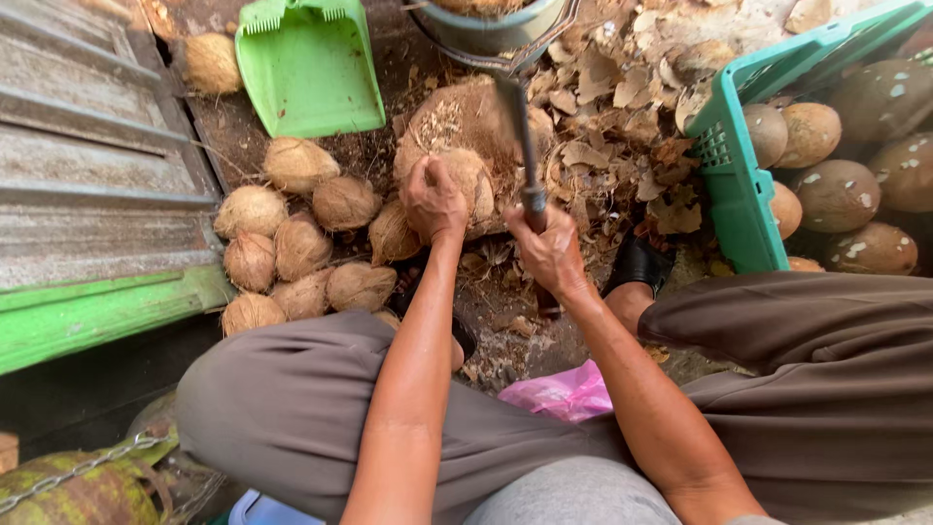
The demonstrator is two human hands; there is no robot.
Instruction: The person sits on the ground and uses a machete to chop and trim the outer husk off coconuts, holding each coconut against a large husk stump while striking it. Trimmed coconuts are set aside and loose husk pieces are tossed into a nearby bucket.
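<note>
A person sits low with knees spread in grey-brown trousers [292, 408], a crumpled pink plastic bag [562, 392] on the ground between the legs and a black sandal [637, 262] just beyond the right knee. The left hand [433, 199] is clamped over a husked coconut [470, 180], pressing it onto a worn chopping block [457, 122] straight ahead. The right hand [550, 251] is wrapped tight round the handle of a cleaver [520, 136], whose long blade runs almost straight away from the person, tip pointing toward the far side, passing just right of the held nut; whether the edge touches the block is hard to tell from here. To the left, a heap of fibrous brown coconuts [292, 243] lies on the dirt beside a corrugated metal panel [87, 165]. On the right, a teal plastic crate [734, 185] holds smooth, shaved coconuts [838, 194]. Dry husk chips [622, 107] litter the ground behind the block. Farther back lie a green dustpan [309, 68] and the rim of a grey bucket [486, 34], seemingly holding husk scraps.
</note>
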